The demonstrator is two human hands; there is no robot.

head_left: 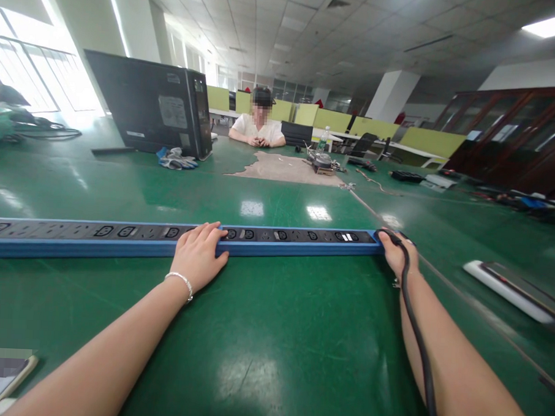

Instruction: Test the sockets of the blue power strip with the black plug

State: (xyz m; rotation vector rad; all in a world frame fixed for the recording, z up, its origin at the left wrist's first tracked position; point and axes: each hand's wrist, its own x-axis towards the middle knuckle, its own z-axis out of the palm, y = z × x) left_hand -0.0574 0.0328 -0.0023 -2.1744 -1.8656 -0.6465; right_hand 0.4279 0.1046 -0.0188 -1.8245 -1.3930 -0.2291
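A long blue power strip [298,250] with a black socket face lies across the green table [273,306], running out of view at the left. Over its middle sits my left hand [198,252], fingers on the sockets and thumb along the front side. At the strip's right end, my right hand [398,255] grips the end piece; some of its fingers are hidden behind. From that end a thick black cable [410,306] comes out, passing over my right hand and wrist and down along the forearm.
A black computer case [148,107] stands at the back left, with work gloves [176,159] before it. Across the table sits another person [258,127]. A white-edged bar [508,291] lies at right, and a phone [3,380] is at the lower left.
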